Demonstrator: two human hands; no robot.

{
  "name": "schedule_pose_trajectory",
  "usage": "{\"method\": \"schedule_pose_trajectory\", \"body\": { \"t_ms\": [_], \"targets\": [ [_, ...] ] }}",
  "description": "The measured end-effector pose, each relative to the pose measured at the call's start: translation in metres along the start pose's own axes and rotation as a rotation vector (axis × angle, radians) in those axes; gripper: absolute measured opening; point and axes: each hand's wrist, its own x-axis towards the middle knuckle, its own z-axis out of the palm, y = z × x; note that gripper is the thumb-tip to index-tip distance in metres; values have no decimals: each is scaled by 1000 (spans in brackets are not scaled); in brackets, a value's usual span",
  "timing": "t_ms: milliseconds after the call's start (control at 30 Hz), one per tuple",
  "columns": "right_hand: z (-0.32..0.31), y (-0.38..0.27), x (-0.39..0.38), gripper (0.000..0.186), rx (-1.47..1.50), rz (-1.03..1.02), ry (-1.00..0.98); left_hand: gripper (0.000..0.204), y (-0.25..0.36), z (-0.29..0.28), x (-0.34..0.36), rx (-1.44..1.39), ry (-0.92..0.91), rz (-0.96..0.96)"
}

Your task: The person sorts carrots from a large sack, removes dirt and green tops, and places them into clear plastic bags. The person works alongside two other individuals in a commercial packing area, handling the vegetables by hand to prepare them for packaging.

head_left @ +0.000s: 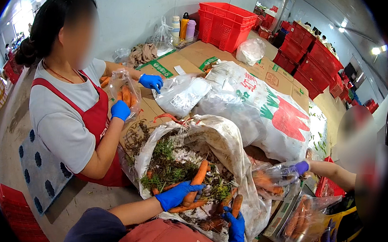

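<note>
My left hand (179, 196), in a blue glove, is closed around a large orange carrot (199, 177) that tilts up over an open white sack (250, 188). Another carrot (237, 204) stands nearly upright in my right hand (236, 225), also blue-gloved, at the sack's near right side. Inside the sack lie green carrot tops (166, 157), soil and several more carrots, partly buried. Dried leaf scraps cling near its left rim.
At left, a co-worker in a red apron (98, 107) holds a clear bag of carrots (126, 94). Another person at right grips a carrot bag (268, 178) beside a scale with bagged carrots (299, 220). Behind are a full printed sack (258, 107) and red crates (225, 26).
</note>
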Motion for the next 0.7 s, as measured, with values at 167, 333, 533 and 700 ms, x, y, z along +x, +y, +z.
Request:
{"method": "schedule_pose_trajectory", "body": {
  "t_ms": [167, 333, 533, 700],
  "targets": [
    [3, -3, 1, 33, -14, 29, 19, 29, -2, -1, 1, -66, -75, 19],
    [-5, 2, -1, 41, -74, 1, -85, 21, 1, 2, -5, 22, 10, 31],
    [-15, 20, 10, 48, -70, 1, -137, 48, 2, -2, 7, -33, 142, -23],
    [-16, 17, 6, 39, -214, -160, -140, 48, -2, -15, 18, -16, 110, -74]
  ]
}}
